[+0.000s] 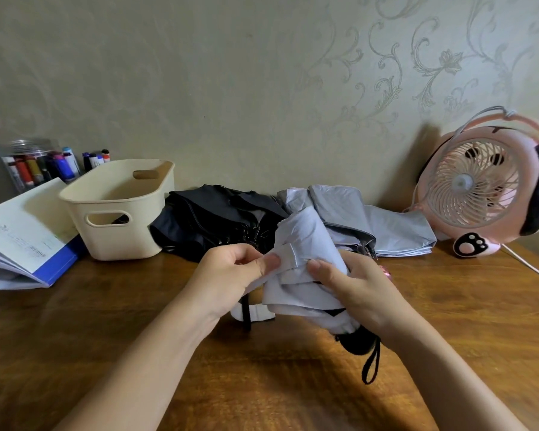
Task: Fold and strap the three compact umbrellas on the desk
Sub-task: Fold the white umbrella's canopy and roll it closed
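Note:
I hold a pale lavender compact umbrella [302, 244] above the middle of the wooden desk [262, 384]. My left hand [231, 275] pinches its strap and a fold of cloth. Around the bunched canopy my right hand [355, 287] is wrapped, thumb pressed on the cloth. Its black handle with a wrist loop [371, 365] points toward me. A black umbrella [212, 219] lies loose behind my hands. To its right a light grey-blue umbrella [386, 225] lies unfolded against the wall.
A cream plastic basket [119, 209] stands at the back left, with an open booklet [22, 241] and a rack of marker pens [44, 166] further left. A pink desk fan [486, 188] with a white cable [529, 265] sits at the back right.

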